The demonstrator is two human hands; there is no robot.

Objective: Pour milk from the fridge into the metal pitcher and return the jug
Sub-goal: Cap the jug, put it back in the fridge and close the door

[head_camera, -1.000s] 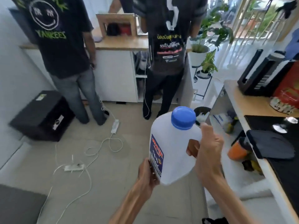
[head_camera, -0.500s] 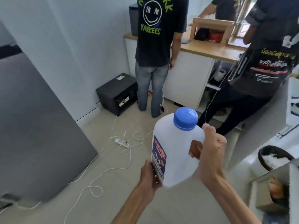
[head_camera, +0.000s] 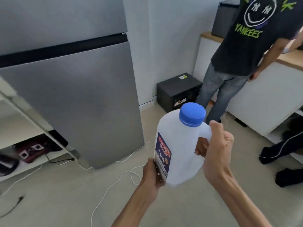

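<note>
A white plastic milk jug (head_camera: 182, 145) with a blue cap (head_camera: 192, 114) and a dark label is held upright in front of me. My right hand (head_camera: 216, 148) grips its handle from the right. My left hand (head_camera: 151, 173) holds the jug's lower left side by the label. The grey two-door fridge (head_camera: 78, 89) stands at the left with both doors closed. The metal pitcher is out of view.
A person in a dark T-shirt and jeans (head_camera: 242, 51) stands at a white counter (head_camera: 265, 99) at the right. A black box (head_camera: 178, 90) sits on the floor by the wall. White cables (head_camera: 114, 182) trail across the floor. A low white shelf (head_camera: 18, 128) is at the far left.
My view has swung left: the fridge now fills the left side and the second person has left the frame. Both hands keep the same hold on the jug.
</note>
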